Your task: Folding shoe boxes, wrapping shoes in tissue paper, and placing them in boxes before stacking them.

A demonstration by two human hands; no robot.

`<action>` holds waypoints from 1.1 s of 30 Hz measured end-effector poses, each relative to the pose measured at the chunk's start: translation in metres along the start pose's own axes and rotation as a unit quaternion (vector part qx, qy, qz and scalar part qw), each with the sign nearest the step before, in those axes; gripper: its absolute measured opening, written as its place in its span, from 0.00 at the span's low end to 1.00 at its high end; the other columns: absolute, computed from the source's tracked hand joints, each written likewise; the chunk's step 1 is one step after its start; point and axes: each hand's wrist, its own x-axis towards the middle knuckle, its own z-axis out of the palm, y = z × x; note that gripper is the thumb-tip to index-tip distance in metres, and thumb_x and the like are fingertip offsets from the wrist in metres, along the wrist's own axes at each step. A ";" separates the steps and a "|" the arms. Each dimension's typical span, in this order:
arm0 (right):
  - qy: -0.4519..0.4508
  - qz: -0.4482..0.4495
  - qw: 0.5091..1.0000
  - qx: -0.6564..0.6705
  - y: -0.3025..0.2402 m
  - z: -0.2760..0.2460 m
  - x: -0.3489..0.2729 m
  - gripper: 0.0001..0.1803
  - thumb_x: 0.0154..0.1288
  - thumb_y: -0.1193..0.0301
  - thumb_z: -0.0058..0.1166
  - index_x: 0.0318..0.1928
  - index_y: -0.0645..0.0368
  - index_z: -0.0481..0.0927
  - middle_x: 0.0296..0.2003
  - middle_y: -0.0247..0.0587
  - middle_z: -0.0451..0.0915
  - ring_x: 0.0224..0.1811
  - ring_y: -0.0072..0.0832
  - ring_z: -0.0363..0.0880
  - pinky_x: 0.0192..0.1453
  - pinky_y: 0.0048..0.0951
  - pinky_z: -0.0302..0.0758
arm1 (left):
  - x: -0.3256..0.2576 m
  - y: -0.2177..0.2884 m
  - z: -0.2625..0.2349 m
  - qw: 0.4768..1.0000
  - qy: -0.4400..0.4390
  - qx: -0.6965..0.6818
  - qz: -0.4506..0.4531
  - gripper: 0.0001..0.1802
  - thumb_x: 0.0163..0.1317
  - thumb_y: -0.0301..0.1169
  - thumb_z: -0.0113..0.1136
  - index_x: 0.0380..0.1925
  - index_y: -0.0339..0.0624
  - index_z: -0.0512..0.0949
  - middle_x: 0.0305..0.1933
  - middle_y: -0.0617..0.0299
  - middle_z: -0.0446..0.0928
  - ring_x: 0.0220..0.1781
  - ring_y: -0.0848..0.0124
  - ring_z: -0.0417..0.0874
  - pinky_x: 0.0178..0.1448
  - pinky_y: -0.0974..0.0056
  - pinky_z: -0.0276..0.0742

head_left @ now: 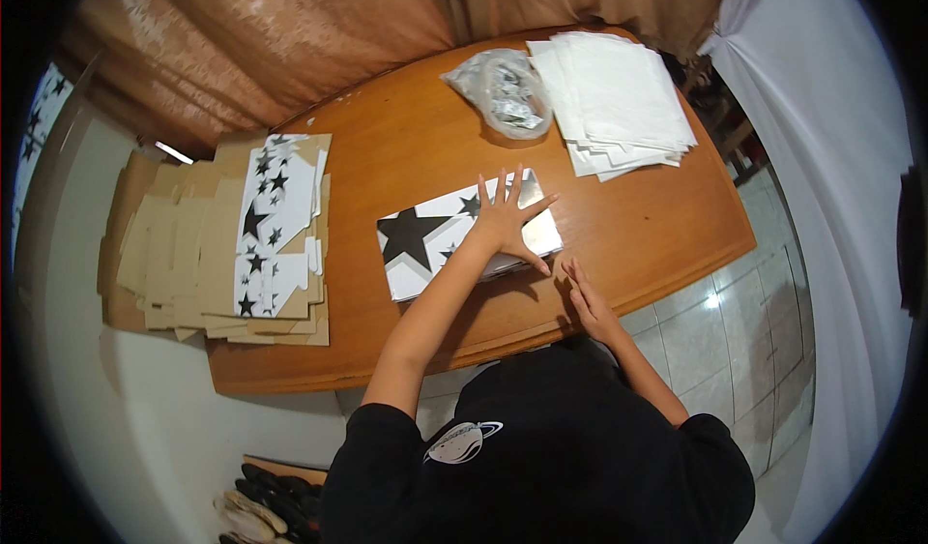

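A white box with black stars point(411, 239) lies on the wooden table in front of me, its long side running slightly upward to the right. My left hand point(503, 220) is spread flat over the right part of its top, fingers apart. A shiny silvery patch shows on the lid by my fingers. Just off the box's near right corner is my right hand point(588, 302), held edge-on with its fingers stretched out and nothing visible in it. Its palm side is partly hidden.
At the table's left are stacked flat brown cardboard pieces point(184, 244), with star-printed flat box blanks point(275, 220) on top. A clear plastic tub point(517, 99) with silvery packets stands at the back, beside a stack of white sheets point(623, 99). The wooden table point(387, 138) has a curved edge.
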 end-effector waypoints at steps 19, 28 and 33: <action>-0.047 -0.298 0.953 -0.005 -0.042 -0.043 0.046 0.32 0.69 0.54 0.27 0.67 0.60 0.49 0.68 0.50 0.45 0.71 0.43 0.42 0.70 0.36 0.40 | -0.031 0.046 -0.065 0.975 0.170 -0.145 0.019 0.62 0.15 0.59 0.69 0.61 0.56 0.62 0.65 0.39 0.51 0.59 0.48 0.59 0.57 0.46 0.49; -0.148 -0.099 0.982 -0.068 -0.023 -0.083 0.065 0.34 0.69 0.50 0.19 0.67 0.60 0.46 0.68 0.51 0.44 0.71 0.43 0.37 0.71 0.41 0.37 | -0.065 0.072 -0.063 0.946 0.226 -0.230 -0.038 0.72 0.14 0.63 0.69 0.67 0.52 0.49 0.70 0.39 0.31 0.71 0.49 0.48 0.63 0.51 0.43; -0.151 -0.296 0.939 -0.083 -0.068 -0.088 0.084 0.31 0.69 0.49 0.18 0.68 0.47 0.48 0.69 0.43 0.41 0.71 0.45 0.34 0.69 0.54 0.31 | -0.069 0.097 -0.062 0.928 0.270 -0.256 -0.030 0.73 0.14 0.62 0.70 0.68 0.55 0.45 0.70 0.39 0.30 0.71 0.47 0.46 0.64 0.50 0.43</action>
